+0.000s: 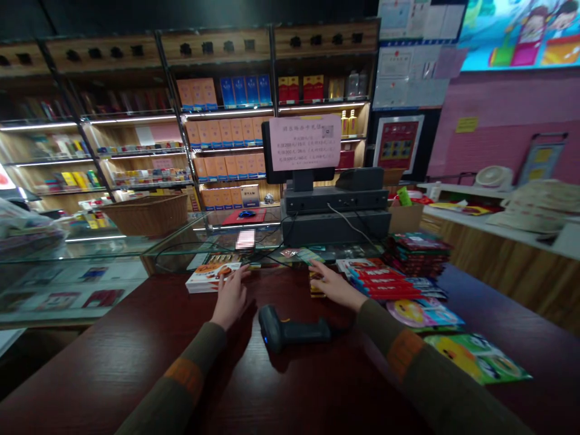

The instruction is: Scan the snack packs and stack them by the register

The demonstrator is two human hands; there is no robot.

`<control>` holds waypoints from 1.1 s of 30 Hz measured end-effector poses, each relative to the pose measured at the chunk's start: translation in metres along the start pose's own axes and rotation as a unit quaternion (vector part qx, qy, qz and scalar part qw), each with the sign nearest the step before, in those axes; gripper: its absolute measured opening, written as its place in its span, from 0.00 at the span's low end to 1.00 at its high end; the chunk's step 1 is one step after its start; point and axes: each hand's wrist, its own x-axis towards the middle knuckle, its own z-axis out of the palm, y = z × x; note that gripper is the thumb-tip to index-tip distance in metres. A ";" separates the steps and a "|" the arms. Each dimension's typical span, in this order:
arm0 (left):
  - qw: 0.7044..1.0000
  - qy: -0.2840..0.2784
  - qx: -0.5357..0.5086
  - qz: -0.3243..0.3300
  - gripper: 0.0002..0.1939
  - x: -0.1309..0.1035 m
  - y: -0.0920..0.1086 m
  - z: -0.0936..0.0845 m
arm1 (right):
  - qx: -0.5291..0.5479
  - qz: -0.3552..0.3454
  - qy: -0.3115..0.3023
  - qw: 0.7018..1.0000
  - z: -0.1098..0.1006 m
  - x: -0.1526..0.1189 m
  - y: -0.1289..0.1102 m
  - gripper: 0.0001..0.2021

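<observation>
A white and orange box point(203, 279) with a food picture lies flat on the dark red counter. My left hand point(232, 295) is at its right end, fingers spread and partly over the box. On the other side, my right hand point(334, 286) reaches over a small brown and yellow pack point(316, 291), with its fingers stretched out. Most of that pack is hidden beneath the hand. Between my forearms a black barcode scanner point(290, 331) rests on its side, a blue light showing at its head. Neither hand touches it.
Red and white packets point(380, 279) lie right of my right hand, beside a dark stack of packets point(419, 254). Colourful duck-picture packs point(475, 357) sit nearer me. A register with a screen point(301, 145) stands behind, and a wicker basket point(147, 216) at left.
</observation>
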 end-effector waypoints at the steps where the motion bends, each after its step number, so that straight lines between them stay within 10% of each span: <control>1: 1.000 -0.003 0.000 0.002 0.32 0.001 0.002 0.001 | 0.012 0.004 0.007 1.000 -0.002 -0.001 0.005 0.36; 33: 0.981 -0.169 -0.022 0.097 0.25 0.068 0.068 0.027 | -0.089 0.005 0.156 0.984 -0.065 -0.032 0.020 0.33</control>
